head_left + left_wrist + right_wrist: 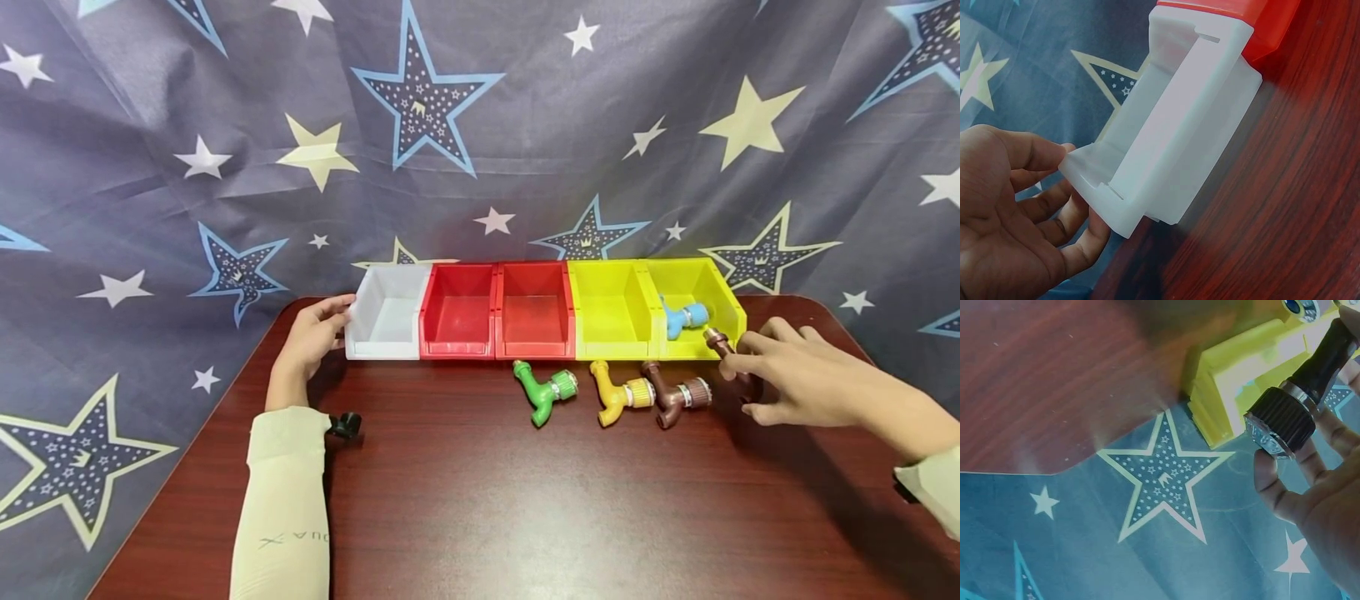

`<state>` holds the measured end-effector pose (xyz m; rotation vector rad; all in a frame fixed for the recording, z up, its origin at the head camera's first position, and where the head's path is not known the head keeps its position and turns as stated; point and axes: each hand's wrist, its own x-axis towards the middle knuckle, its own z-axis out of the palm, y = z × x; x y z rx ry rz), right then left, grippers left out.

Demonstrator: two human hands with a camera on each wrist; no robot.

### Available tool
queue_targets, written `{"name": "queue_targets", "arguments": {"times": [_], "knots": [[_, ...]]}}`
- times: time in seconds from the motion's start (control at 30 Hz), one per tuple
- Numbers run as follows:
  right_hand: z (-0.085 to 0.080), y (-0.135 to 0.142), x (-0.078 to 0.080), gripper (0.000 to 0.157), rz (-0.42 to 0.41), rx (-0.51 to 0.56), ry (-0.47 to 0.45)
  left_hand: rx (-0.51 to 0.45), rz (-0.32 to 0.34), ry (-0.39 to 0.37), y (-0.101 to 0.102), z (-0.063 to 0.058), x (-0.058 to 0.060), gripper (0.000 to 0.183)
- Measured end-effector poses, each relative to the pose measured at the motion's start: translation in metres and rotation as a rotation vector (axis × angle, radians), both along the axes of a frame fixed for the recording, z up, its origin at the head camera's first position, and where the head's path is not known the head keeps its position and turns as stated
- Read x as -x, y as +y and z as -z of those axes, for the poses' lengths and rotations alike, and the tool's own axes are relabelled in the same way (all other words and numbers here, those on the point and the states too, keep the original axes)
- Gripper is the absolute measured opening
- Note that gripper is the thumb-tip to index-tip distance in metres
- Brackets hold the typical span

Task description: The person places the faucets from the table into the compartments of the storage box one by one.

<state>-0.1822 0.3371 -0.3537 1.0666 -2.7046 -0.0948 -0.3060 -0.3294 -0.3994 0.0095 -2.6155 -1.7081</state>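
By feed, I'm counting five bins (535, 348): one white, two red, two yellow; five taps (615, 397): two brown, one each green, yellow, blue; two hands (813, 379); one table (525, 500).

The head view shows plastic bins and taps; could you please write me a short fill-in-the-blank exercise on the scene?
1. The plastic tap in the rightmost yellow plastic bin is coloured ____.
2. The leftmost plastic bin, touched by the person's left hand, is coloured ____.
3. The hand holding a dark-brown plastic tap is the ____ one.
4. The middle plastic tap, between the green plastic tap and the other brown tap, is coloured ____.

Missing words: blue; white; right; yellow.
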Motion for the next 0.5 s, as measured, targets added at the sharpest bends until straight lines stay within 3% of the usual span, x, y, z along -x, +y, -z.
{"name": "queue_targets", "arguments": {"times": [0.5], "knots": [[-0.020,-0.016,0.026,0.043,0.019,-0.049,-0.053,-0.011,-0.002,-0.023,0.000,0.000,0.003,0.046]]}}
